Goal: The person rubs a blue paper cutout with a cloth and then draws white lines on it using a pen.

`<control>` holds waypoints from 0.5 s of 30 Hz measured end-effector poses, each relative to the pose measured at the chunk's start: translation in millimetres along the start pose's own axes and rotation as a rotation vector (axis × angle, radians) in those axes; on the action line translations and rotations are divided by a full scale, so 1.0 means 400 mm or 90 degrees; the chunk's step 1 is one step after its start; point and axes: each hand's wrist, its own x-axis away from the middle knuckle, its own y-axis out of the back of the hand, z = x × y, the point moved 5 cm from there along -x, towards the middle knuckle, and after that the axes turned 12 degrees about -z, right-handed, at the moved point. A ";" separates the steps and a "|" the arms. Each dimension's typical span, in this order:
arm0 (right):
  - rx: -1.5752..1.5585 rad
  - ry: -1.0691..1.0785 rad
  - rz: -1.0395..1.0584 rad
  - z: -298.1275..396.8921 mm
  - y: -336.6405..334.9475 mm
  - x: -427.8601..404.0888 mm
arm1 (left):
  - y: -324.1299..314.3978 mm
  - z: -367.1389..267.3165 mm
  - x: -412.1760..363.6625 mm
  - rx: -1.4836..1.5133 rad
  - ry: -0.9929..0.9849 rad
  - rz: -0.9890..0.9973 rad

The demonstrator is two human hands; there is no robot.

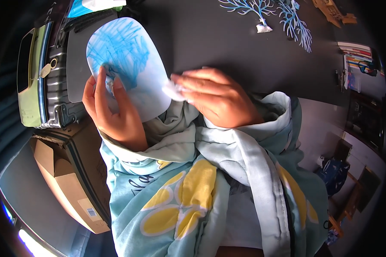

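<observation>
My left hand (114, 106) holds an oval white panel (151, 77) tilted up in front of me, its fingers gripping a small part near the panel's middle. Blue streaks cover the upper left of the panel's face. My right hand (212, 93) pinches a crumpled white tissue or cloth (175, 91) at the panel's right edge. Beyond it, on the dark table (206, 48), lie a blue and white branching coral-like piece (254, 9) with a small white base and a second branching piece (294, 24).
A wooden model piece (333, 11) lies at the table's far right. Books or papers (357, 61) are stacked past the right edge. At the left stand a ribbed suitcase (58, 90) and an open cardboard box (74, 192). A blue and white packet (93, 8) lies at the top left.
</observation>
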 end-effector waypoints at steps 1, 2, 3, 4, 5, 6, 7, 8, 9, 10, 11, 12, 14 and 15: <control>-0.001 0.001 0.000 0.007 0.005 0.004 | 0.001 0.005 0.002 0.004 0.009 -0.001; -0.014 -0.009 0.037 0.013 0.008 0.009 | 0.002 0.006 0.003 0.004 0.009 -0.001; -0.029 -0.017 0.074 0.014 0.012 0.013 | 0.004 0.010 0.005 0.004 0.014 0.001; -0.066 0.013 0.077 0.016 0.025 0.013 | 0.006 0.012 0.006 0.005 0.020 0.003; -0.119 0.026 0.091 0.003 0.035 0.030 | 0.009 0.013 0.006 0.002 0.020 0.001; -0.131 0.029 0.076 -0.004 0.057 0.019 | 0.007 0.014 0.007 0.003 0.027 0.008; -0.144 0.032 0.061 -0.003 0.084 0.000 | 0.005 0.013 0.007 0.002 0.035 0.016; -0.115 -0.020 0.001 -0.004 0.119 -0.020 | 0.005 0.009 0.006 0.003 0.034 0.016; -0.047 0.018 -0.065 -0.026 0.146 -0.012 | 0.001 -0.001 0.005 -0.003 0.017 0.023; 0.022 0.013 -0.111 -0.043 0.172 -0.016 | -0.002 -0.010 0.004 -0.010 0.000 0.031; 0.090 0.008 -0.156 -0.053 0.195 -0.023 | -0.004 -0.016 0.005 -0.009 -0.001 0.031; 0.156 -0.002 -0.169 -0.060 0.202 -0.031 | -0.005 -0.019 0.009 0.007 -0.002 0.036; 0.257 -0.013 -0.195 -0.080 0.211 -0.032 | -0.009 -0.024 0.018 0.028 -0.002 0.053; 0.285 -0.028 -0.217 -0.084 0.224 -0.026 | -0.009 -0.029 0.018 0.029 -0.002 0.054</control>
